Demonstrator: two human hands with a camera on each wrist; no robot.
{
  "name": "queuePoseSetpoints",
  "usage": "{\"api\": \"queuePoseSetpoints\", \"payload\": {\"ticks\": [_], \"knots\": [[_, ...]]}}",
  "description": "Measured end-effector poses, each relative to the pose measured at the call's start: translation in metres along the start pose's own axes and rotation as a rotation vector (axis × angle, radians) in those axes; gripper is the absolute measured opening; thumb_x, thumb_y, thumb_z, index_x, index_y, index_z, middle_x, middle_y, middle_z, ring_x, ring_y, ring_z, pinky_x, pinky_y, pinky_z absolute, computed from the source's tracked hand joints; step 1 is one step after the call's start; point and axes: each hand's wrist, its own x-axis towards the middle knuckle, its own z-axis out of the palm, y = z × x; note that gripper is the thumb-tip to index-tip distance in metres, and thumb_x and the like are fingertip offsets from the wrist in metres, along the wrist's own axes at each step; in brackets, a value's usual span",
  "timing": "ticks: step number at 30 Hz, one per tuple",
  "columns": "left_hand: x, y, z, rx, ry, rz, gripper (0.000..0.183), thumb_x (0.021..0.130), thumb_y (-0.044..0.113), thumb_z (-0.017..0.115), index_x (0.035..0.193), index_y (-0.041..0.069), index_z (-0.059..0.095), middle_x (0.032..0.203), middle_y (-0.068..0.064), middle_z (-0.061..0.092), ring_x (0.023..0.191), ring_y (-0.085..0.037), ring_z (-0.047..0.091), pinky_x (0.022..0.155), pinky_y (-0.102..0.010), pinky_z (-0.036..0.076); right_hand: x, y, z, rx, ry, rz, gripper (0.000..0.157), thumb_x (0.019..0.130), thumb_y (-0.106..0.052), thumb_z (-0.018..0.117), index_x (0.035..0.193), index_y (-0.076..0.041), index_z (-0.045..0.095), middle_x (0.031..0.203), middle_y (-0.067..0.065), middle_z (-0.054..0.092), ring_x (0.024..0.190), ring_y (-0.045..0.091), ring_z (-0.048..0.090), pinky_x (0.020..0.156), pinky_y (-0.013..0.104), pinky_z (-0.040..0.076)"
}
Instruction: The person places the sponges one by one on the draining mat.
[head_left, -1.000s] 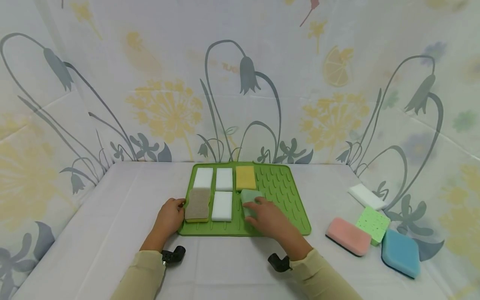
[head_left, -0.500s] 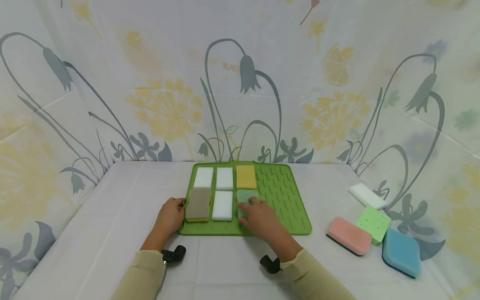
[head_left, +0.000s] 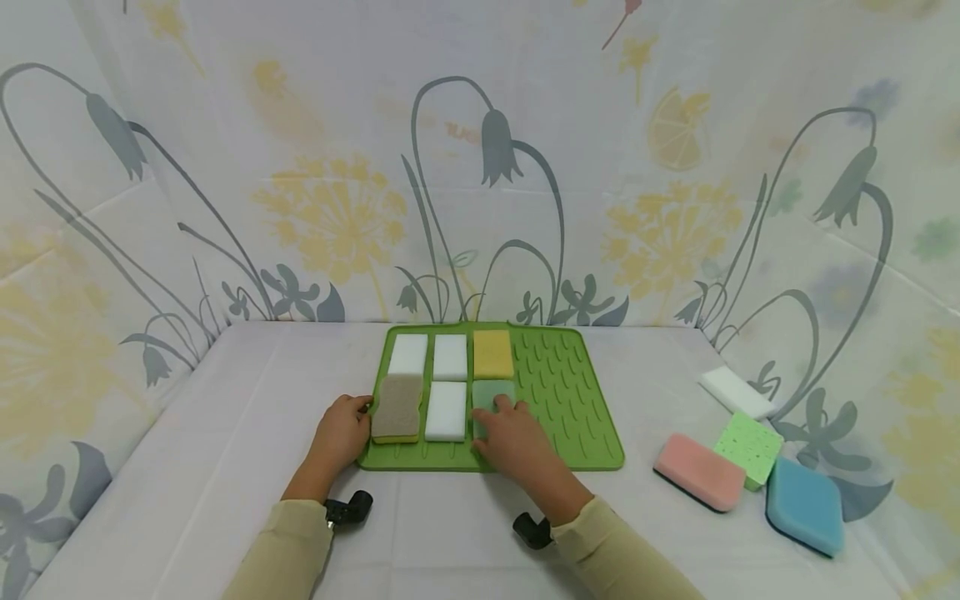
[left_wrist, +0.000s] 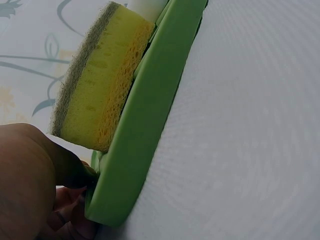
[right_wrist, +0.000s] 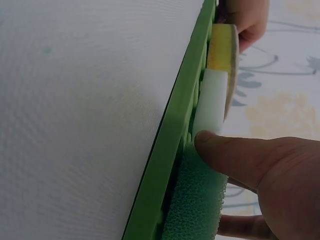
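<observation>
On the green ridged mat, my right hand holds a pale green sponge by its edges. In the right wrist view the thumb lies against the end of this porous sponge, beside a white sponge. My left hand pinches the mat's left rim; the left wrist view shows the thumb on the rim and fingers partly hidden behind it. Close by sits a yellow scrub sponge with its grey-brown scouring side up. The green sponge is partly covered by my right hand.
More white sponges and a yellow sponge fill the mat's back row from the left. Right of the mat lie a white sponge, a light green sponge, a pink sponge and a blue sponge.
My right hand has slid the green sponge left and straightened it, close beside the front white sponge and in front of the yellow one. My left hand has stayed at the mat's rim.
</observation>
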Motion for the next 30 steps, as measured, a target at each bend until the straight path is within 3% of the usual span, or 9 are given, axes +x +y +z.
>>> {"api": "queuePoseSetpoints", "payload": {"ticks": [10, 17, 30], "knots": [[0.000, 0.001, 0.001, 0.006, 0.006, 0.005, 0.037, 0.093, 0.004, 0.049, 0.128, -0.008, 0.057, 0.112, -0.024, 0.061, 0.103, -0.035, 0.061, 0.086, -0.049, 0.051, -0.005, 0.004, 0.000, 0.041, 0.036, -0.018, 0.053, 0.087, -0.038, 0.070, 0.136, -0.024, 0.056, 0.130, 0.019, 0.053, 0.107, 0.043, 0.055, 0.068, 0.046, 0.054], [0.000, -0.001, 0.002, 0.013, 0.021, 0.019, 0.037, 0.093, 0.004, 0.049, 0.127, -0.008, 0.058, 0.111, -0.024, 0.061, 0.103, -0.036, 0.061, 0.086, -0.049, 0.051, -0.008, 0.006, -0.004, 0.088, 0.006, 0.000, 0.056, 0.088, -0.042, 0.068, 0.138, -0.021, 0.053, 0.137, 0.018, 0.049, 0.117, 0.044, 0.053, 0.075, 0.052, 0.055], [0.000, -0.001, 0.001, 0.010, 0.016, 0.016, 0.037, 0.093, 0.005, 0.049, 0.127, -0.008, 0.058, 0.111, -0.024, 0.061, 0.102, -0.036, 0.061, 0.086, -0.049, 0.051, -0.014, 0.023, -0.012, 0.108, 0.059, -0.013, 0.050, 0.089, -0.043, 0.066, 0.132, -0.019, 0.058, 0.136, 0.017, 0.052, 0.118, 0.043, 0.055, 0.084, 0.053, 0.053]]}}
